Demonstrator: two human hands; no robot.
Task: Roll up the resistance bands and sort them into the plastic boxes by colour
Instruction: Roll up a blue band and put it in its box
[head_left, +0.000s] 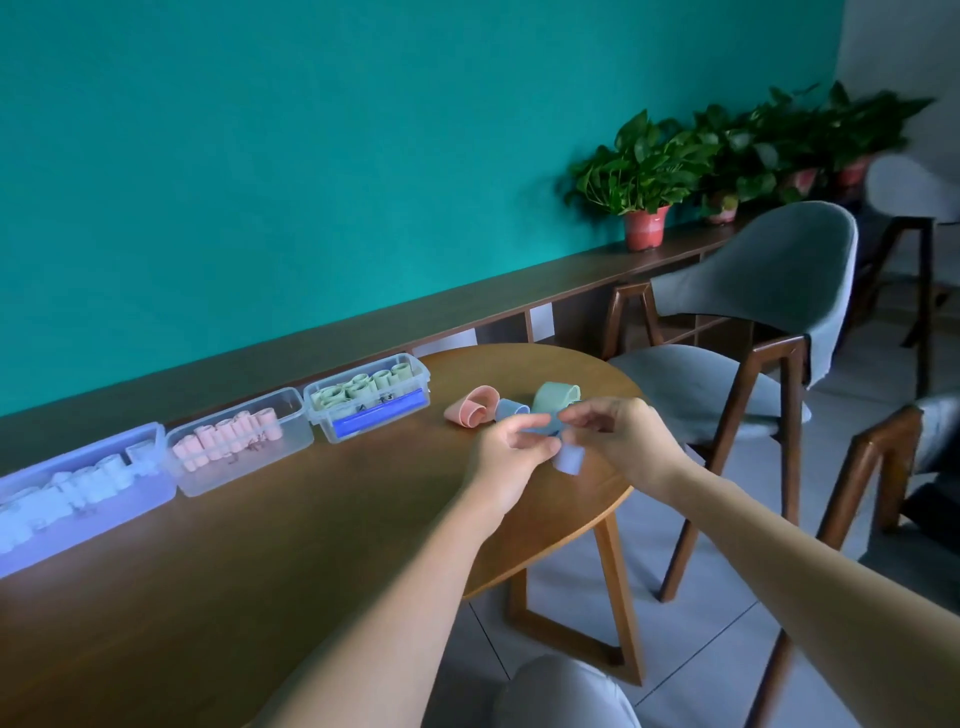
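Head view: left hand (511, 447), right hand (618, 441) pinch blue band (563, 452).

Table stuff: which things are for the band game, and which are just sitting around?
For the job: blue band held by left hand and right hand; loose pink band, green band; blue box, pink box, green box.

Just there: chair, potted plants.

blue band (558, 441) half-rolled, held above table edge | pink (470, 409), blue (511, 409), green (556, 397) bands loose on table
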